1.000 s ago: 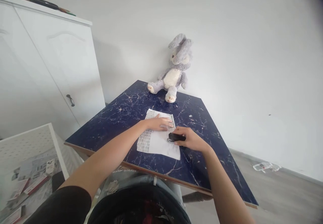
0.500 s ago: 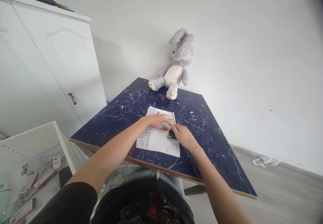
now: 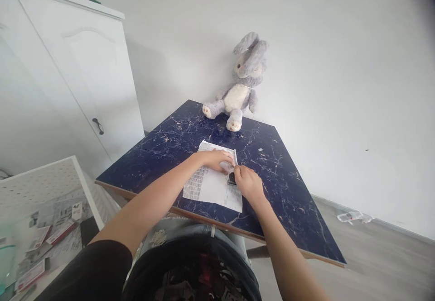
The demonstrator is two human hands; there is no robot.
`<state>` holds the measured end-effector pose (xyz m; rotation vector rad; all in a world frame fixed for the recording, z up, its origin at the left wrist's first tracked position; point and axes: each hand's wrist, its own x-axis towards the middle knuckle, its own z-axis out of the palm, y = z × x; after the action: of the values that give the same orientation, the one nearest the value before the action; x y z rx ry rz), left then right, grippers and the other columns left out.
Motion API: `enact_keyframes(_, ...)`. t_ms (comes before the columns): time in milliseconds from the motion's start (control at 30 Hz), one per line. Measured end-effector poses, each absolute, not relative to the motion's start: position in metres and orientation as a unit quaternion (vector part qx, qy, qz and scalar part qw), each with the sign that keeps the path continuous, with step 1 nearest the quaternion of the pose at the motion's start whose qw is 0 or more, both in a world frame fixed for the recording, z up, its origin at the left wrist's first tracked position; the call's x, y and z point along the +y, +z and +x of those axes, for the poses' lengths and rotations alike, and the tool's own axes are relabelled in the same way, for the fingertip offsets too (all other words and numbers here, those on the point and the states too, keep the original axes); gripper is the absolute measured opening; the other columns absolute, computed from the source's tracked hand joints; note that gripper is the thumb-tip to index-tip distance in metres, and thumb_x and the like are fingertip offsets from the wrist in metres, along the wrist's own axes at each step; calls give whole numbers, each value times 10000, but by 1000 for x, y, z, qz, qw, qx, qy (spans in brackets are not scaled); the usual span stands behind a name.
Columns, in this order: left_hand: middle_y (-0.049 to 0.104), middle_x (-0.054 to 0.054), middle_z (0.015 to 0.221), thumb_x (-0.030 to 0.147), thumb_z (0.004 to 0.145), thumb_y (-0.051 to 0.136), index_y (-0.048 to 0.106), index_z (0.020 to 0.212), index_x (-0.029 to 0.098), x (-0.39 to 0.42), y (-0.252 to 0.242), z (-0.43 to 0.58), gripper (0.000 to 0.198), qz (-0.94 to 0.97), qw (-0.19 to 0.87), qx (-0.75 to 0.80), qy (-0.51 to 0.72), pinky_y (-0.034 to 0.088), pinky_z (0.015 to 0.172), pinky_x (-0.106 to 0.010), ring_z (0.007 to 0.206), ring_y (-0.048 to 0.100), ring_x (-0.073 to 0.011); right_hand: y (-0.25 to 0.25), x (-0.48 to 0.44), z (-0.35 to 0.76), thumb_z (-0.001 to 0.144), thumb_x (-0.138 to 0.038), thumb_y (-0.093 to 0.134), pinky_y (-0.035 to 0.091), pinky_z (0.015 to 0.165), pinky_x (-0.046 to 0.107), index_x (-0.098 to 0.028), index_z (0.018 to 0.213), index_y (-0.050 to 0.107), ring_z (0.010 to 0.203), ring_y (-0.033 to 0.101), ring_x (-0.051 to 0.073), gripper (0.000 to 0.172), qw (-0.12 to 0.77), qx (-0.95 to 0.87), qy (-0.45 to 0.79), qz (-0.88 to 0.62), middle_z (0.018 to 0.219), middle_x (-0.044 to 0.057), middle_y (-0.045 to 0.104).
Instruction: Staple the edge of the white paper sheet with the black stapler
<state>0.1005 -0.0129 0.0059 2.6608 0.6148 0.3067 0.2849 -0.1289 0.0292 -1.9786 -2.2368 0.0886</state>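
Sheets of printed paper (image 3: 210,188) lie flat on the dark blue marbled table (image 3: 163,149), near its front edge. My left hand (image 3: 219,160) rests on the upper part of the paper, fingers stretched out and pressing it down. At the right edge of the sheets, my right hand (image 3: 248,182) is closed around a small black stapler (image 3: 232,178). Most of the stapler is hidden under the fingers; only its dark end shows over the paper. The fingertips of both hands are close together.
A grey plush rabbit (image 3: 236,95) sits at the table's back against the wall. To the left stand a white cabinet (image 3: 98,65) and a white-rimmed bin (image 3: 79,179) with papers and red-and-white boxes. A plastic wrapper (image 3: 355,217) lies on the floor at right.
My right hand has shifted slightly on the stapler, its fingers more curled over it. The left hand stays on the paper. The camera view has tilted a little.
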Motion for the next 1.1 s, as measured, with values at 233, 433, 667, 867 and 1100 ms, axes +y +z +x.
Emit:
enact_keyframes(233,613,-56,1326,385,789,749,687,1182,297,-16,5,104,407,949,188,219,125,384,1011,-385,1252,521,-271,27,-126,281,1025,-331,298,437,733,277,-198,951,700,918,689,238,430,58,-742,10,-667,1000,85,729)
enact_keyframes(433,624,-49,1311,292,770,746,692,1172,303,-19,7,104,406,948,178,230,127,390,1001,-372,1224,541,-261,27,-129,272,1002,-295,342,471,770,321,-158,892,737,888,702,262,432,37,-743,-42,-667,945,133,738)
enact_keyframes(667,602,-46,1359,217,761,720,698,1182,306,-19,11,102,431,945,192,240,108,398,1019,-396,1246,527,-285,21,-136,258,995,-265,362,453,851,438,-84,962,743,991,658,348,423,34,-767,-110,-631,985,223,713)
enact_keyframes(867,585,-37,1397,373,806,730,692,1216,353,-17,13,97,412,945,198,238,104,375,1056,-418,1288,513,-294,38,-129,284,1061,-386,242,466,826,332,-180,992,695,940,664,245,502,94,-816,58,-568,999,119,719)
enact_keyframes(1100,467,-15,1530,598,803,699,634,1303,429,-14,13,88,531,937,219,259,82,173,1159,-557,1428,368,-336,59,-136,358,853,-404,664,449,789,291,-212,978,655,904,654,240,230,61,-880,126,-453,993,69,709)
